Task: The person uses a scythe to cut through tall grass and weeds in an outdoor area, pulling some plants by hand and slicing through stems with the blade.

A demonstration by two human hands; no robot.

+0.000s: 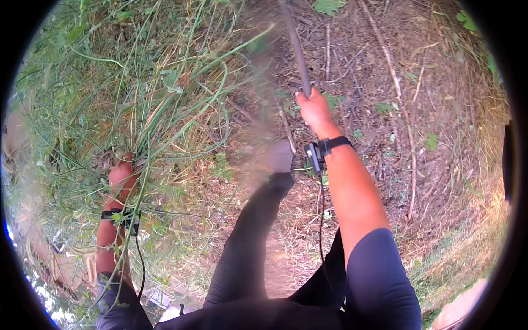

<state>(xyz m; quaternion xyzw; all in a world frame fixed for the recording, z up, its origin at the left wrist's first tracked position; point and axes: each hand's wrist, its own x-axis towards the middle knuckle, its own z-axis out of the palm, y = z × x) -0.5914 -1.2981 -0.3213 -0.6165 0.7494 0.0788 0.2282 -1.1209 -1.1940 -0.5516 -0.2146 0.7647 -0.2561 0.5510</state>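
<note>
My right hand (pixel 316 114) is wrapped round a long, thin wooden pole (pixel 297 48). The pole runs up and away from the fist and leaves the top of the view, so its far end is hidden. On the left, my left hand (pixel 122 177) is closed round a bunch of long green grass stalks (pixel 157 124). The stalks fan out above the fist, and some cross in front of my forearm. Leaves partly cover the fingers of this hand.
Dry soil with twigs and small green sprouts lies ahead on the right. A long thin branch (pixel 404 104) stretches across it. My shoe (pixel 279 157) stands near the middle. Dense weeds fill the left side. Cables hang from the black devices on both wrists.
</note>
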